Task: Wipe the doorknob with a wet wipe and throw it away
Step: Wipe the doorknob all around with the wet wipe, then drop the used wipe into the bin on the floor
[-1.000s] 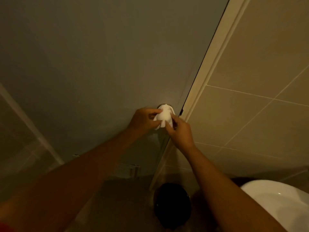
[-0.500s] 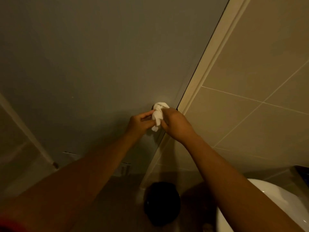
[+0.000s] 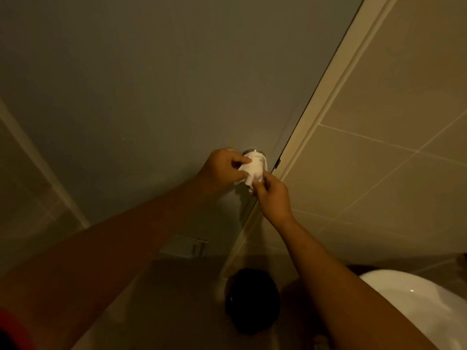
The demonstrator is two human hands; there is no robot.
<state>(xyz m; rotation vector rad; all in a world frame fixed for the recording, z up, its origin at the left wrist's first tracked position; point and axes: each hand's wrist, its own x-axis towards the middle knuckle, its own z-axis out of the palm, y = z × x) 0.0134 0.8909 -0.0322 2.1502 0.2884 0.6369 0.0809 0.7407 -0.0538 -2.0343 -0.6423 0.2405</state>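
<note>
White wet wipe point(image 3: 253, 168) draped over round metal doorknob point(image 3: 250, 151) on the grey door point(image 3: 151, 97) — left hand point(image 3: 222, 170) pinches its 9 o'clock edge, right hand point(image 3: 274, 198) pinches the 6 o'clock tail, probably keeping it taut for rubbing — dark round bin point(image 3: 252, 301) waits below

No text, label, brand, number or sign can be read anywhere in this view; the surfaces in sight are plain and the light is dim.
</note>
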